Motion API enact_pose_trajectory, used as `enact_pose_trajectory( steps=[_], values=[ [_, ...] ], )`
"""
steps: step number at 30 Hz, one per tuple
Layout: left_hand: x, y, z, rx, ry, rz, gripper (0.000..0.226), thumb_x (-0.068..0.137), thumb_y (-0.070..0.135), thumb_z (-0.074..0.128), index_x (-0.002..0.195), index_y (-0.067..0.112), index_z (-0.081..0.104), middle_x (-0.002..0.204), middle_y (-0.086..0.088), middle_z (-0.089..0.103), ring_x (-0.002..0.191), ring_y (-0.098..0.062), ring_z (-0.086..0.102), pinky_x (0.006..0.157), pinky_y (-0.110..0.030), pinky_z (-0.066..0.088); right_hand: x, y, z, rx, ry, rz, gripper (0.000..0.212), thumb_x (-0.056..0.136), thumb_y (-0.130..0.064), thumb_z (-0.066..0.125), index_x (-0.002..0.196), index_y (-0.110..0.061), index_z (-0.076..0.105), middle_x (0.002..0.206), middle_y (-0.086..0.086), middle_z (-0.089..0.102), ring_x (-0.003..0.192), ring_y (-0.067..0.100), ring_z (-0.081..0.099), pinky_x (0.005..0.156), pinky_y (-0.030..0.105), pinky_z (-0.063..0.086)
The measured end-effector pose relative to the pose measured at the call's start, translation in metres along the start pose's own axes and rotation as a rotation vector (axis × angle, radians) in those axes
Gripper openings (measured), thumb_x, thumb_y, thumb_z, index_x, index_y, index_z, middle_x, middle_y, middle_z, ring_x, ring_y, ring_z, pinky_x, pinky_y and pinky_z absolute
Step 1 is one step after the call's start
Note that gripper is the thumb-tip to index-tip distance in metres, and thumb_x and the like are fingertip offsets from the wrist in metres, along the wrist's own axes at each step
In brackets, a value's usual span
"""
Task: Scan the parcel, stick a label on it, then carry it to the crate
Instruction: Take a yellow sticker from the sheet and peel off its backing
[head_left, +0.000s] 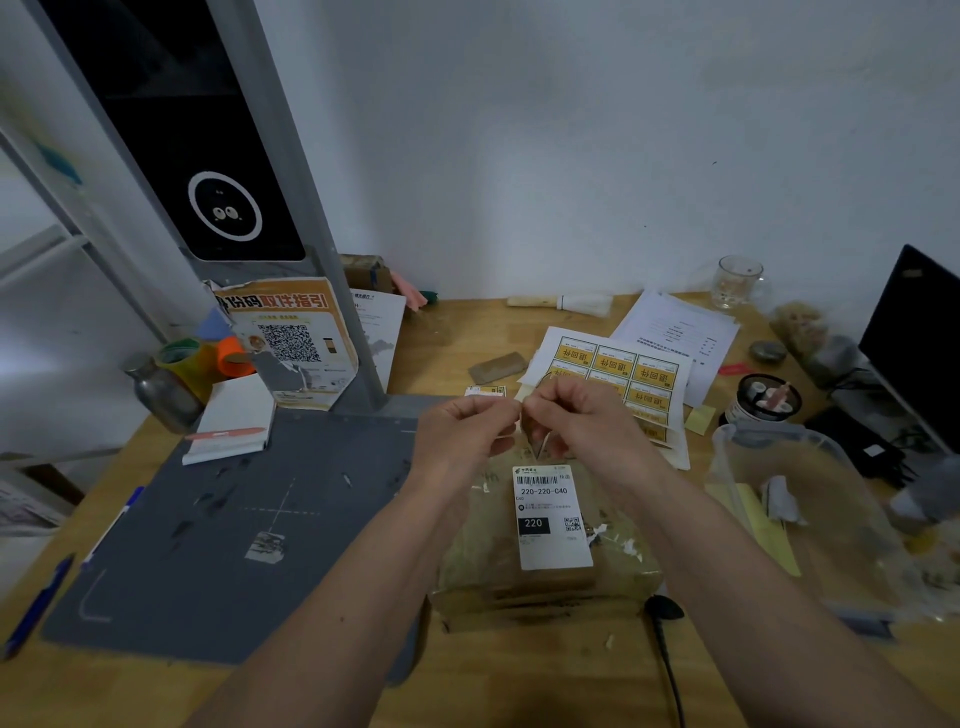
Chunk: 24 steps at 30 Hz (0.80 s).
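Note:
A brown parcel (540, 582) wrapped in clear tape lies on the wooden table, with a white shipping slip (551, 514) reading 220-220-C40 on its top. Just above its far edge, my left hand (462, 431) and my right hand (582, 421) meet, fingers pinched together on a small label (535, 439) and its backing, held between them. A sheet of yellow labels (618, 371) lies behind my hands. The scanner stand (223, 171) with its black screen rises at the left over a grey mat (228, 525).
A clear plastic tub (810, 519) stands at the right, a black monitor (919, 338) behind it. Tape rolls (208, 358), a notepad (234, 415), pens (36, 603), papers (680, 332), a glass mug (737, 280) and a black cable (670, 670) crowd the table.

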<state>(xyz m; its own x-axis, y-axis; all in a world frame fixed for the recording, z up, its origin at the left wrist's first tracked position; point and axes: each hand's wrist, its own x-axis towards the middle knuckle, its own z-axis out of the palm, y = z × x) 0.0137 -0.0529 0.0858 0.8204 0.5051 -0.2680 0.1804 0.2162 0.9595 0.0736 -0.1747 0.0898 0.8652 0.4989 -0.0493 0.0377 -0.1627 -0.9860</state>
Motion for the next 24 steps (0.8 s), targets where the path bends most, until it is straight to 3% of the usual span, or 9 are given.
enact_pose_trajectory(
  steps=[4, 9, 15, 20, 24],
  values=[
    [0.0010, -0.0011, -0.0027, -0.040, -0.040, -0.047, 0.021, 0.076, 0.015, 0.074, 0.089, -0.001, 0.072, 0.072, -0.004, 0.068, 0.069, -0.011, 0.063, 0.070, -0.026, 0.054, 0.0008, 0.0006, 0.0007, 0.072, -0.017, 0.022, 0.020, 0.089, -0.011, 0.060, 0.070, -0.015, 0.065, 0.066, 0.006, 0.064, 0.063, 0.017, 0.058, 0.058, 0.030, 0.047],
    [-0.0003, -0.0012, -0.0032, -0.165, -0.109, -0.104, 0.013, 0.080, 0.011, 0.070, 0.086, -0.001, 0.071, 0.063, -0.002, 0.064, 0.057, -0.009, 0.058, 0.056, -0.021, 0.052, -0.0008, 0.0018, 0.0008, 0.137, -0.029, 0.037, 0.017, 0.088, -0.012, 0.061, 0.071, -0.012, 0.067, 0.065, 0.003, 0.064, 0.063, 0.014, 0.058, 0.055, 0.027, 0.046],
    [-0.0034, -0.0027, -0.0019, -0.253, -0.119, -0.091, 0.010, 0.081, 0.009, 0.069, 0.075, 0.002, 0.072, 0.060, -0.006, 0.065, 0.055, -0.011, 0.061, 0.058, -0.022, 0.054, -0.0036, 0.0019, 0.0030, 0.205, 0.016, 0.026, 0.020, 0.086, -0.026, 0.065, 0.080, -0.007, 0.066, 0.066, 0.002, 0.063, 0.060, 0.012, 0.059, 0.051, 0.022, 0.049],
    [-0.0063, -0.0045, 0.0025, -0.224, -0.082, -0.047, 0.011, 0.084, 0.010, 0.067, 0.076, 0.005, 0.074, 0.063, -0.004, 0.065, 0.060, -0.010, 0.062, 0.061, -0.022, 0.054, -0.0043, 0.0019, 0.0043, 0.150, 0.059, -0.013, 0.008, 0.080, -0.011, 0.071, 0.073, -0.011, 0.067, 0.061, 0.000, 0.063, 0.055, 0.010, 0.057, 0.050, 0.019, 0.050],
    [-0.0068, -0.0041, 0.0029, -0.197, -0.053, -0.039, 0.012, 0.085, 0.011, 0.066, 0.076, 0.007, 0.073, 0.063, -0.003, 0.065, 0.059, -0.009, 0.061, 0.061, -0.023, 0.054, -0.0045, 0.0018, 0.0026, 0.136, 0.080, -0.037, 0.021, 0.080, -0.007, 0.070, 0.063, -0.019, 0.069, 0.054, -0.003, 0.063, 0.052, 0.010, 0.057, 0.049, 0.019, 0.050]
  ],
)
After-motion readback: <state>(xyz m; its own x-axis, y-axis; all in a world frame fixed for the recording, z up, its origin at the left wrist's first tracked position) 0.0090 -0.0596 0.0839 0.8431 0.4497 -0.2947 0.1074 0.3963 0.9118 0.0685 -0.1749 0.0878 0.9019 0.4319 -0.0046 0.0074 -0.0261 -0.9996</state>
